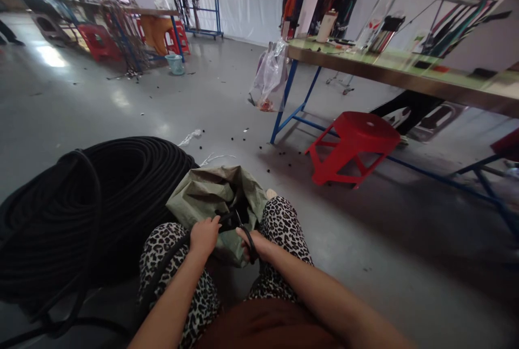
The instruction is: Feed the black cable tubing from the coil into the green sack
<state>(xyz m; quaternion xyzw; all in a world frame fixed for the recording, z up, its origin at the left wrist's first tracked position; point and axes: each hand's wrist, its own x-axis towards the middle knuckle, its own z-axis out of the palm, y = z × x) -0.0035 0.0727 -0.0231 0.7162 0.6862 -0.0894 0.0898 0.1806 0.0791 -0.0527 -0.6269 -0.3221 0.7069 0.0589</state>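
Note:
My left hand (pixel 205 236) is closed around a black rope (pixel 172 254), whose length runs back over my left knee. In my right hand (pixel 255 246) is a pair of scissors (pixel 250 242) with dark handles, its blades pointing at the rope's end. Both hands are over the mouth of an olive-green sack (pixel 194 189) standing between my knees. Dark pieces lie inside the sack, too shadowed to make out. A large coil of black rope (pixel 52 219) rests on the floor to my left.
A red stool (pixel 357 143) stands ahead to the right, beside a blue-legged worktable (pixel 365 70). A clear plastic bag (pixel 270 76) hangs from the table's corner. Small black bits dot the grey floor (pixel 227 100). People sit at tables farther back.

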